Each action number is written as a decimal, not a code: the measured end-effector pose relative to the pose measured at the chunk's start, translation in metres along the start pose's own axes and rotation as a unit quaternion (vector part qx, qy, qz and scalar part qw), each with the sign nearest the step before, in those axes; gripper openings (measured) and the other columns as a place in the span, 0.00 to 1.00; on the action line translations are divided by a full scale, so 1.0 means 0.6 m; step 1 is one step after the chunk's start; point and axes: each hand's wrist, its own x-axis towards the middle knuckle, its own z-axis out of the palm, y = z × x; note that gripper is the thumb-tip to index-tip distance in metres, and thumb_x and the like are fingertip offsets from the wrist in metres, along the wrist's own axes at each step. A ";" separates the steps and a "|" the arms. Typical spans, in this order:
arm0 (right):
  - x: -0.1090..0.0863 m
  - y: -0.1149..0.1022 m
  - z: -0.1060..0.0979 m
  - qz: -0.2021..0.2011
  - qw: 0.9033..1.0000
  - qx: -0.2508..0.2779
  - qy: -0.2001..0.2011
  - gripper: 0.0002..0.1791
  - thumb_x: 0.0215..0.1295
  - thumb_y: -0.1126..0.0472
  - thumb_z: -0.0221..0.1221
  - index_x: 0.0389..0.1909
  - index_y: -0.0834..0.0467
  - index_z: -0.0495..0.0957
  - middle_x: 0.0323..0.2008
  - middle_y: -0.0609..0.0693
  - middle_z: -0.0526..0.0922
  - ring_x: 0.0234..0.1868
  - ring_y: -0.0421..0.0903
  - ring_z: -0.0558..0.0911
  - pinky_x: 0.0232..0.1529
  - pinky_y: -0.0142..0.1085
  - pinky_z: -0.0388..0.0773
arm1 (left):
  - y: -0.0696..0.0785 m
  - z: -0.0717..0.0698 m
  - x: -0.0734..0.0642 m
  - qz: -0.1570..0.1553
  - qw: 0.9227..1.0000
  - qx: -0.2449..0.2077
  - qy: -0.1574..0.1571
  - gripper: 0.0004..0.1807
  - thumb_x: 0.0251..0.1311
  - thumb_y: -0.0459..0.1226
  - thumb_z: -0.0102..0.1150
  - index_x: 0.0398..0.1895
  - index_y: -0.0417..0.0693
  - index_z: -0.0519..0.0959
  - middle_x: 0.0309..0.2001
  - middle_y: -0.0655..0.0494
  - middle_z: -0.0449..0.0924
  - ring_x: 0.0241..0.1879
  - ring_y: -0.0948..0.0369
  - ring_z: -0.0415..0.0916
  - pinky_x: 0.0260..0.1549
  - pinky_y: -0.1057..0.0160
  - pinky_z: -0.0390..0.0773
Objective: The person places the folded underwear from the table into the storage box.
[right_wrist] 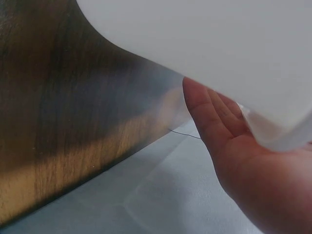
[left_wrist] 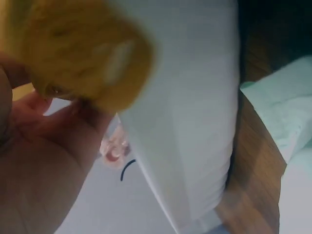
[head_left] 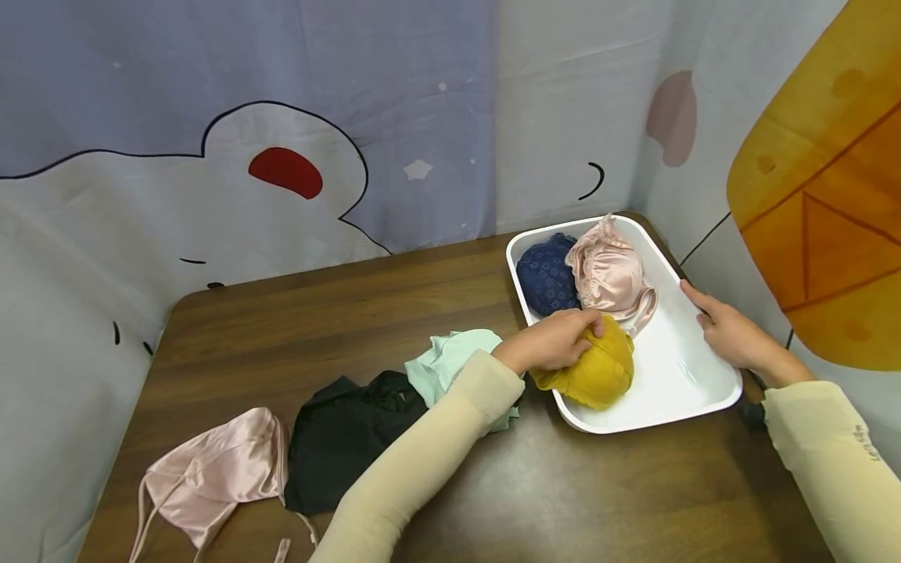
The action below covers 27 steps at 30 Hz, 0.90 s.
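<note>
My left hand pinches a mustard-yellow bra at the near left part of a white plastic bin. In the left wrist view the same yellow bra is blurred against the thumb and fingers. A navy lace bra and a pink satin bra lie in the bin's far end. At the bin's right side my right hand grips the rim. The right wrist view has those fingers against the outside of the bin's wall.
On the wooden table, left of the bin, lie a mint-green garment, a black garment and a pink satin garment with straps. The left forearm partly covers the mint and black ones. A printed curtain hangs behind and at the sides.
</note>
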 end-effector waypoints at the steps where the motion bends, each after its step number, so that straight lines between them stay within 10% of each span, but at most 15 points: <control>1: 0.000 0.000 0.000 0.000 1.000 0.000 -0.001 0.30 0.74 0.68 0.31 0.73 0.57 0.33 0.69 0.73 0.39 0.65 0.73 0.48 0.55 0.66 0.54 | -0.002 0.001 0.002 -0.013 1.000 0.006 -0.002 0.09 0.63 0.30 0.53 0.45 0.49 0.71 0.40 0.59 0.71 0.41 0.65 0.68 0.43 0.74 0.64; 13: -0.002 -0.003 -0.002 0.002 1.000 0.003 0.000 0.30 0.74 0.68 0.31 0.73 0.57 0.33 0.68 0.73 0.39 0.66 0.72 0.47 0.54 0.66 0.55 | -0.019 -0.035 -0.013 -0.064 0.997 0.023 -0.034 0.12 0.66 0.33 0.49 0.50 0.49 0.76 0.49 0.54 0.75 0.49 0.61 0.69 0.47 0.69 0.66; 27: -0.007 -0.004 -0.001 -0.022 0.999 -0.018 0.018 0.30 0.73 0.68 0.32 0.73 0.60 0.36 0.66 0.77 0.43 0.64 0.75 0.50 0.53 0.67 0.55 | -0.061 -0.140 -0.126 -0.044 0.997 -0.005 0.067 0.09 0.62 0.33 0.56 0.45 0.44 0.77 0.45 0.51 0.77 0.47 0.57 0.71 0.49 0.63 0.67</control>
